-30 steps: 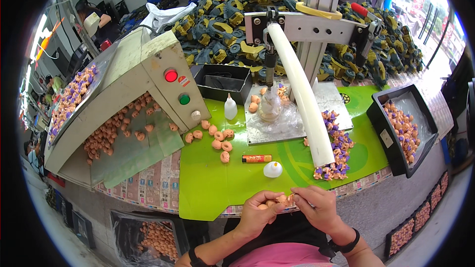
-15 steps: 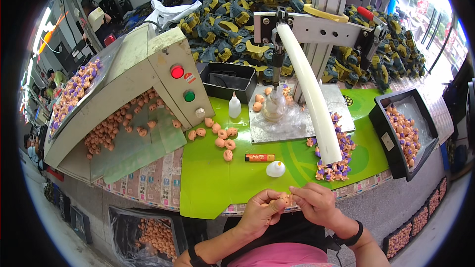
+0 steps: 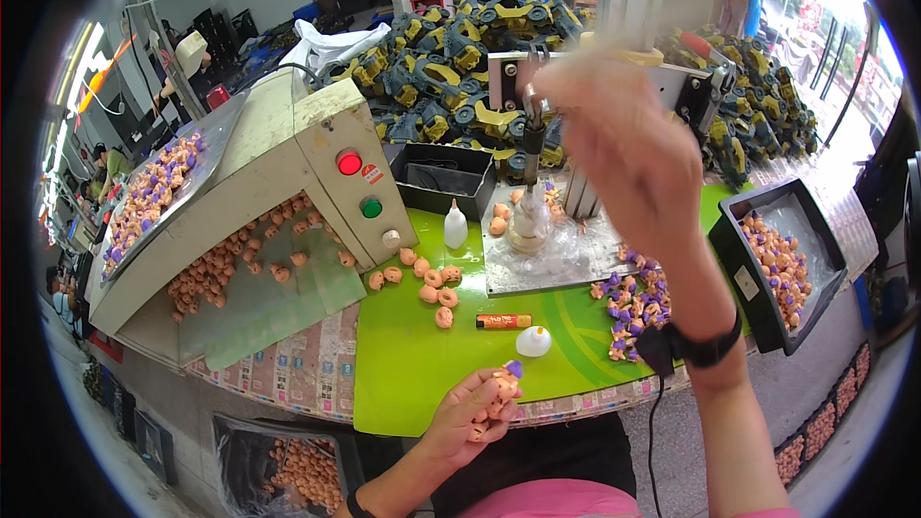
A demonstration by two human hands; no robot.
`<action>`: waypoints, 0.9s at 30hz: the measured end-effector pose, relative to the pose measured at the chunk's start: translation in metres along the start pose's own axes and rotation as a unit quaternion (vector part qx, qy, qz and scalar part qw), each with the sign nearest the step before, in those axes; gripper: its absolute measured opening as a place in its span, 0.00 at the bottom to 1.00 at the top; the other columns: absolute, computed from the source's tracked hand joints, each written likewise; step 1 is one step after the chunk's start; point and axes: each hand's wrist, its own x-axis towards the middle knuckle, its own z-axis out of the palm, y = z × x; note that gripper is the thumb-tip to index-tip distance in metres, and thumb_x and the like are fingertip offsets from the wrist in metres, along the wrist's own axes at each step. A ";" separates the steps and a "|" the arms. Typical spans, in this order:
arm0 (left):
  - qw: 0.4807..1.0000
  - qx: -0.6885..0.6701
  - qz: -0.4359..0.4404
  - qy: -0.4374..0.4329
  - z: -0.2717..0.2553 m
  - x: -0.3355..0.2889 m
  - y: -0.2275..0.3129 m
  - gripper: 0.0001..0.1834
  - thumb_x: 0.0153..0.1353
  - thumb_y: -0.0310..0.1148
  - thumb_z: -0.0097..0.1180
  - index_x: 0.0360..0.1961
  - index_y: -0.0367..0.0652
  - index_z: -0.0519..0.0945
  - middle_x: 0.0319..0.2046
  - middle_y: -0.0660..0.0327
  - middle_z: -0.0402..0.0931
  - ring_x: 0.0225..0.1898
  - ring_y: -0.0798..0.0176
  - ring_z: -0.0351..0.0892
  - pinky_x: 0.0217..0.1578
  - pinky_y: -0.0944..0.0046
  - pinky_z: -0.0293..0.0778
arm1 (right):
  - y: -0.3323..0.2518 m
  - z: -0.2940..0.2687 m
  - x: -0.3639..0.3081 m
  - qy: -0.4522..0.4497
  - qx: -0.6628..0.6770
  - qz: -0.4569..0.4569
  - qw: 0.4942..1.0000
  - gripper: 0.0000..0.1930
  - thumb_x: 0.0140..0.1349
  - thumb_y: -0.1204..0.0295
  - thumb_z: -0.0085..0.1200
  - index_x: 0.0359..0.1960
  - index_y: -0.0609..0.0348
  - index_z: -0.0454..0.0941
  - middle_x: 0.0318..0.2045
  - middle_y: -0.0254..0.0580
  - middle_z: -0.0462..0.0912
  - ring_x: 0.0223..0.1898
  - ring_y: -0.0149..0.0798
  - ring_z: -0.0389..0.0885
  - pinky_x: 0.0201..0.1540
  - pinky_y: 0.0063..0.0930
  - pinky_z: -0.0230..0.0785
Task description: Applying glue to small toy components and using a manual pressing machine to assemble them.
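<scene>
Head view is showing your left hand (image 3: 468, 419) just off the front edge of the counter (image 3: 312, 360), its fingers curling around a small cluster of peach toy pieces (image 3: 497, 398) with a purple piece (image 3: 514, 367) poking out on top. Your right hand (image 3: 624, 129) is hovering as a blur before the upright press (image 3: 531, 149); you are hiding the lever area, so I cannot tell whether those fingers are gripping anything.

You are risking a pinch if your fingers are straying near the press linkage. The cluster is sitting where a slackening grip could be letting pieces fall to the floor. The dark cord (image 3: 652, 446) is hanging below your right wristband (image 3: 712, 350) and could be snagging on the counter edge. The squat white bottle (image 3: 533, 341) is standing near your left hand, so a careless sweep could be tipping it.

Loose peach heads (image 3: 429, 294), rounded and hollow-looking, are lying on the glossy green mat (image 3: 403, 393) and could be rolling if bumped. Crinkled clear film (image 3: 552, 240) is bunching over the flat metal plate (image 3: 508, 276), while knobbly purple-and-peach figures (image 3: 635, 302) are heaping beside it.
</scene>
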 end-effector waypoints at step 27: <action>0.990 0.118 0.014 0.082 0.003 0.020 0.041 0.12 0.67 0.31 0.49 0.51 0.44 0.71 0.37 0.65 0.74 0.29 0.70 0.70 0.14 0.77 0.58 | 0.061 0.079 -0.173 -0.123 -0.102 0.180 0.971 0.12 0.57 0.72 0.57 0.43 0.56 0.79 0.39 0.38 0.82 0.44 0.42 0.78 0.49 0.37 0.68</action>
